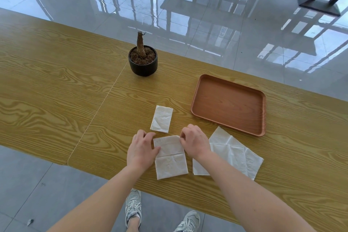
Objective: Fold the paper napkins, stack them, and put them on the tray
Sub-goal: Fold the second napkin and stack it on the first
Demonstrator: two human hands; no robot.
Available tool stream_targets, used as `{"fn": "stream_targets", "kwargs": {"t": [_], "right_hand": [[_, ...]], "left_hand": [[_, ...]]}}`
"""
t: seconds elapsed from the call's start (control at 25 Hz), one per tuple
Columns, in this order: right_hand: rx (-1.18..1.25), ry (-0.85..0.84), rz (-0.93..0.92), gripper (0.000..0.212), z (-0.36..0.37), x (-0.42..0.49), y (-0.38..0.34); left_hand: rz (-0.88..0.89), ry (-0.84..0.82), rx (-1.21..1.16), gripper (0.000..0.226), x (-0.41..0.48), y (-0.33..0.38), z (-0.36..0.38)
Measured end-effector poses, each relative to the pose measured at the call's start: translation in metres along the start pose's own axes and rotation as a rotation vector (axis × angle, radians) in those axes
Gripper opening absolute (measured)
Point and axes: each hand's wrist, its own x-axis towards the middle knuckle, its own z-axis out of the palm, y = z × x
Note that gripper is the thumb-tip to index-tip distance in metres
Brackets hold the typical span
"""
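On the wooden table (56,84), my left hand (141,149) lies half-curled, fingertips pinching the far left edge of the napkin (170,156) I'm folding. Just beyond it lies a folded napkin (162,118), already done and lying apart. My right hand (194,142) nips the same sheet's far right corner between thumb and fingers. This paper is featherlight, soft and limp, so I judge it will tear or slide if tugged; best held at corners and creased by pressing flat. Beside my right wrist wait the unfolded napkins (231,152), overlapping. Beyond them sits the tray (228,104), with nothing on it yet.
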Motion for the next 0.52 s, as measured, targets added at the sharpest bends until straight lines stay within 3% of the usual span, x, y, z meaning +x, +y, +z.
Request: {"fn": "stream_targets", "kwargs": {"t": [0.2, 0.32, 0.44, 0.52], "right_hand": [[0.32, 0.061, 0.093, 0.006, -0.012, -0.011, -0.001], [0.439, 0.062, 0.1, 0.009, -0.016, -0.02, 0.0], [0.482, 0.05, 0.109, 0.041, -0.019, -0.029, 0.002], [0.466, 0.053, 0.088, 0.031, -0.018, -0.036, 0.006]], "left_hand": [[-0.027, -0.053, -0.099, 0.055, 0.005, 0.009, -0.004], [-0.046, -0.03, -0.283, 0.017, 0.006, 0.015, -0.009], [0.069, 0.031, -0.307, 0.009, -0.007, 0.015, -0.009], [0.205, 0.095, -0.222, 0.007, -0.022, 0.012, -0.008]]}}
